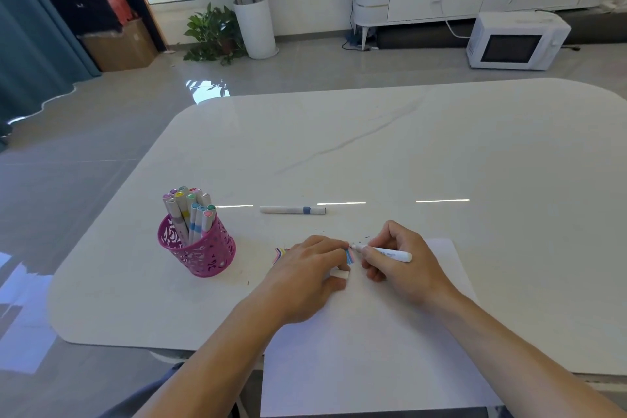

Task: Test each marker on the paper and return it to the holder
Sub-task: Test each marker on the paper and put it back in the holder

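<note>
Tabletop [441, 153] paper [373, 343] shows several strokes [349, 256]; right hand's [403, 265] grip pinches a marker [386, 253] mid-test, left hand [305, 275] its cap [340, 274]; holder [200, 251] at nine o'clock.

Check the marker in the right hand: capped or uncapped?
Uncapped: the marker shows its bare tip at the paper; left hand apparently holds a white cap.

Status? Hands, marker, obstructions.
Right hand grips white-barrelled marker, tip by coloured strokes on white paper sheet. Left hand rests on sheet, small white cap at thumb. Pink mesh holder unobstructed; second white marker lies beyond.
</note>
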